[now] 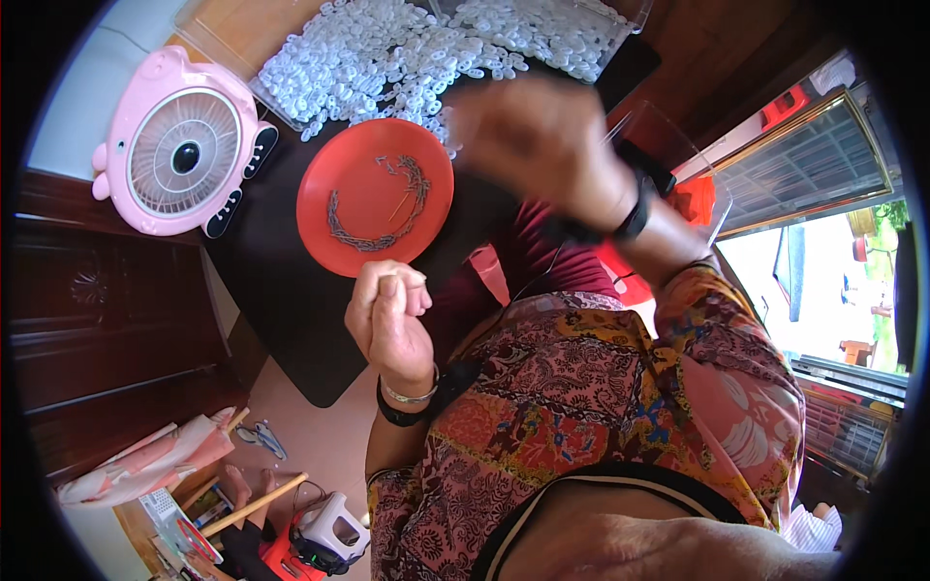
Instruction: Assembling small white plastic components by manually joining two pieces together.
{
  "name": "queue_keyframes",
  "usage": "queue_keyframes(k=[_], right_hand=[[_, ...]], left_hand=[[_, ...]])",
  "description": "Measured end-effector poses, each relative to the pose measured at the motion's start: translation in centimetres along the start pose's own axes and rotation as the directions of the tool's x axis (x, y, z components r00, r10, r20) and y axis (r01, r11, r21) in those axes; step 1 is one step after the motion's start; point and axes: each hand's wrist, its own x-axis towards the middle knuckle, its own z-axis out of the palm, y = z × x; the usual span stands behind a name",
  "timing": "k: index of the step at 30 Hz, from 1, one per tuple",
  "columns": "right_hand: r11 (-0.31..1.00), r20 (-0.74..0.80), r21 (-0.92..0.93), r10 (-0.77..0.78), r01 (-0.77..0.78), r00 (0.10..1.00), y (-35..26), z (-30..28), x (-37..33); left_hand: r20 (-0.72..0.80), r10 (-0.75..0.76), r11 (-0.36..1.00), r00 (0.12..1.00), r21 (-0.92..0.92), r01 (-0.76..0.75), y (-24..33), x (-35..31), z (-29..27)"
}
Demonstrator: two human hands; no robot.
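Grey bits [389, 239] are lying on the plate [363, 179]. Near its rim, the left hand [392, 315] is showing a narrow, curled grip; right of the plate, the right hand [542, 145] is looking blurred, its grip impossible to tell. White tags [387, 58] are lying beyond the plate.

1. Hands: two — one left hand [392, 324], one right hand [533, 140], the latter blurred.
2. Round red plate [339, 160]: one.
3. Thin yellow stick [398, 206]: one.
4. Small grey pieces [387, 242]: many, overlapping, individually uncountable.
5. White oval pieces [349, 58]: a great many, heaped — beyond counting.
6. Pink animal-shaped fan [185, 158]: one, with two black feet [223, 213].
7. Black wristbands [635, 208]: two, one per wrist.
8. Silvery bracelet [407, 396]: one.
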Motion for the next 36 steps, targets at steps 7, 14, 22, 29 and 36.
queue_keyframes(k=[7,14,22,29,36], right_hand=[[0.799,-0.133,-0.572,0.133,-0.185,0.982,12.5,-7.0,6.8],[0.927,0.230,-0.367,0.177,-0.083,0.957,13.2,-0.9,4.3],[0.917,0.549,-0.399,0.248,-0.010,0.798,17.8,7.1,0.6],[0.932,0.647,-0.361,0.223,0.035,0.729,14.5,9.2,3.0],[0.967,0.534,-0.225,0.226,-0.120,0.814,15.9,9.0,5.6]], left_hand=[[-0.033,-0.065,0.998,0.997,0.021,0.065,-0.7,-0.4,-1.6],[-0.015,-0.109,0.992,0.994,0.058,0.110,-0.5,-0.1,-1.8],[0.059,-0.072,0.997,0.996,-0.016,0.073,2.1,3.1,-2.4],[0.102,-0.153,0.987,0.983,0.062,0.147,3.3,9.6,-4.2],[0.034,-0.235,0.972,0.971,0.032,0.234,0.0,14.6,-6.0]])
